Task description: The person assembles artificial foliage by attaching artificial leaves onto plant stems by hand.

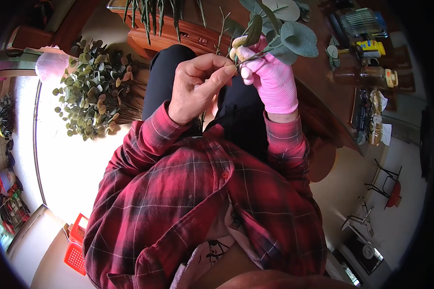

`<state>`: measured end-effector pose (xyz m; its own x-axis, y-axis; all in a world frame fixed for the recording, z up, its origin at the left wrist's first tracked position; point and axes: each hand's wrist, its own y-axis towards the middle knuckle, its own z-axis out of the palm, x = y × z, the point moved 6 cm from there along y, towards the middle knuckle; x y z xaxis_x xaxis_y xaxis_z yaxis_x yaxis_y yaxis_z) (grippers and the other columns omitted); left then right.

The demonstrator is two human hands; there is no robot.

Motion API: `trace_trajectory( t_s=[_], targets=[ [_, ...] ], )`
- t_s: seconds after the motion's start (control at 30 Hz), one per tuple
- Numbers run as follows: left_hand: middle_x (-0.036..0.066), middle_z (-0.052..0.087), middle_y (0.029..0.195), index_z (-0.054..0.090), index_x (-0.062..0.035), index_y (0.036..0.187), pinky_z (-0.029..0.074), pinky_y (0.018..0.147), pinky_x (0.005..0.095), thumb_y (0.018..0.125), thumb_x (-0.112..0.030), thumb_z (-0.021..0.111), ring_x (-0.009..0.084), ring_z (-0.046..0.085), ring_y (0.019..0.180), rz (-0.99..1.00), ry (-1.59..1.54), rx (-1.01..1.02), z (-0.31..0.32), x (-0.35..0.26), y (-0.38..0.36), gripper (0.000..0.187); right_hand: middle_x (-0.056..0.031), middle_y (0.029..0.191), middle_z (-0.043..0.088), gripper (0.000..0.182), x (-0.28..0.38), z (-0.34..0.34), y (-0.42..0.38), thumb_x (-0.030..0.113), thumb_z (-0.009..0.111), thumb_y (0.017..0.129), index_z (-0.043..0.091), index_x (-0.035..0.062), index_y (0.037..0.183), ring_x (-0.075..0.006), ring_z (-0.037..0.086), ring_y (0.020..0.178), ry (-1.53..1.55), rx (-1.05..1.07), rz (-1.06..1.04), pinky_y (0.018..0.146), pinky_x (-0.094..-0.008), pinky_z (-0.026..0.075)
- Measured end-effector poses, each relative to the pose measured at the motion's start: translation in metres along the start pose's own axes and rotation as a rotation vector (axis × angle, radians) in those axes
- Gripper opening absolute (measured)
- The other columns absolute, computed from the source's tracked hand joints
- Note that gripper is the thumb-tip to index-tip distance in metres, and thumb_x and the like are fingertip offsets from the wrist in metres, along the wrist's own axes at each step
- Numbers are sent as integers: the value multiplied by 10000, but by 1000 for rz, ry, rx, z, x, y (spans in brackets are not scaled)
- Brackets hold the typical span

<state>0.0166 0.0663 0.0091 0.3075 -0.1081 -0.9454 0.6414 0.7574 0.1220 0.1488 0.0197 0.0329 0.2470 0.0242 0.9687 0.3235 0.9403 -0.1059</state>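
My left hand [203, 84], bare, is closed, with thumb and forefinger pinched on a thin stem [247, 59]. My right hand [274, 79] wears a pink glove with pale fingertips and is closed round the same stem, close beside the left fingertips. Broad grey-green leaves [299, 42] of this artificial eucalyptus sprig spread above and to the right of the glove. Both hands are raised over my lap, in front of dark trousers [166, 72]. A bare brown twig [222, 31] rises just behind the fingertips.
Green stems [159, 19] hang over the edge of a wooden table [193, 42] ahead. A large bundle of leafy branches [94, 91] lies at left. A brown jar [364, 77] and a yellow container [371, 47] are at right. A red basket [76, 248] stands at lower left.
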Motion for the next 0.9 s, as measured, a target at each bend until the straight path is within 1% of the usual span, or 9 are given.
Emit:
trace_trajectory(
  t_s=[0.03,0.13,0.23,0.33,0.43,0.53,0.63,0.73,0.9],
  targets=[
    [-14,591,674,634,19,888,353,460,168,882,-85,602,7,462,527,0,0,-4,0,0,0,109,-8,704,587,159,-1,0,0,59,631,819,638,-2,966,-60,498,553,16,-14,22,497,-187,388],
    [-16,590,669,631,22,895,348,453,168,881,-83,605,2,458,519,67,-40,-13,2,-2,0,109,2,682,568,151,1,4,1,94,641,836,633,9,960,-56,477,540,-14,14,-17,490,-187,366],
    [-9,595,691,631,27,902,362,484,171,880,-73,606,10,478,565,34,-48,6,2,-1,-2,106,-19,762,592,174,-3,2,2,104,633,831,604,31,987,-61,481,538,-30,89,-12,469,-193,363],
    [-3,598,705,631,30,907,366,478,170,882,-70,603,17,495,556,-31,-71,11,0,2,-6,106,17,659,551,141,-4,4,1,99,650,835,632,17,948,-48,468,534,-41,81,-20,491,-189,355],
    [-4,595,702,631,29,902,355,433,168,884,-75,603,21,492,491,-10,-53,25,0,2,-6,110,19,659,554,138,-13,-2,4,106,640,849,631,18,955,-49,477,534,-43,139,-52,496,-188,363],
    [-2,602,708,630,31,907,367,438,169,886,-79,602,23,497,491,103,-45,51,1,1,-1,116,13,662,560,123,-6,1,1,123,621,872,640,20,937,-57,493,541,-78,126,-15,504,-186,377],
    [10,620,757,632,39,923,421,558,181,884,-74,604,43,534,624,-75,-64,87,-1,3,-4,123,6,665,566,129,-3,1,0,138,610,886,645,19,924,-65,505,552,-108,128,-8,511,-190,389],
    [26,632,799,634,45,938,440,656,198,884,-75,604,67,545,721,-51,-139,60,3,-3,-3,135,6,738,559,169,-9,-2,1,163,546,918,601,32,1011,-49,481,558,-234,159,-62,493,-188,389],
    [41,632,807,634,58,925,446,662,203,879,-75,608,77,555,719,-12,-149,-3,1,2,-5,143,5,741,557,171,-12,4,-3,171,546,922,595,42,1021,-46,480,573,-111,128,-18,497,-191,392]
  ],
)
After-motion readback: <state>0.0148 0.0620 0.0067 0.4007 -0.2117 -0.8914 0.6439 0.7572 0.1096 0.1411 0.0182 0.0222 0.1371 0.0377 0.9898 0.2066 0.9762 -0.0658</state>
